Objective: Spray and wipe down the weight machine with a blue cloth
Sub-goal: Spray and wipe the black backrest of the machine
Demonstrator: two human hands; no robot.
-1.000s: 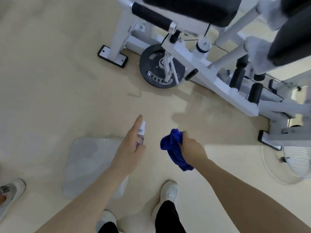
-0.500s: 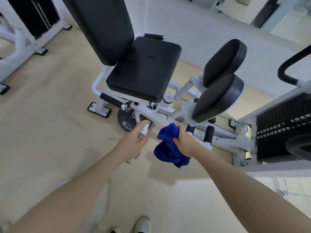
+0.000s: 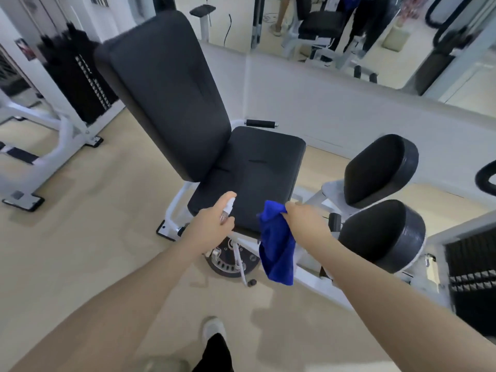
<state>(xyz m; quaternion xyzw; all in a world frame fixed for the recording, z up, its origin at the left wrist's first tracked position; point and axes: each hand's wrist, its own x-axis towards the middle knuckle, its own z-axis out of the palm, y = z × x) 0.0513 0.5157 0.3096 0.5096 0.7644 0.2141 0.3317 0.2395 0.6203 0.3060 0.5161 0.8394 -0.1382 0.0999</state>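
Note:
The weight machine stands in front of me: a white frame, a tall black backrest [image 3: 166,98], a black seat pad [image 3: 255,170] and two black leg pads [image 3: 381,167] on the right. My left hand [image 3: 206,226] grips a small clear spray bottle [image 3: 228,209] with a white nozzle, index finger on top, at the seat's near left edge. My right hand [image 3: 306,221] holds a blue cloth [image 3: 276,251] that hangs down in front of the seat's near edge.
Another white machine with a black weight stack [image 3: 77,84] stands at the left. A weight stack [image 3: 472,272] is at the right edge. A low white wall [image 3: 335,103] with a mirror above runs behind. People's legs [image 3: 373,22] show in the mirror. My shoe [image 3: 213,327] is on the beige floor.
My view has risen from the floor to the whole seat and backrest. Both hands have moved up to the seat's near edge, and the cloth now hangs looser.

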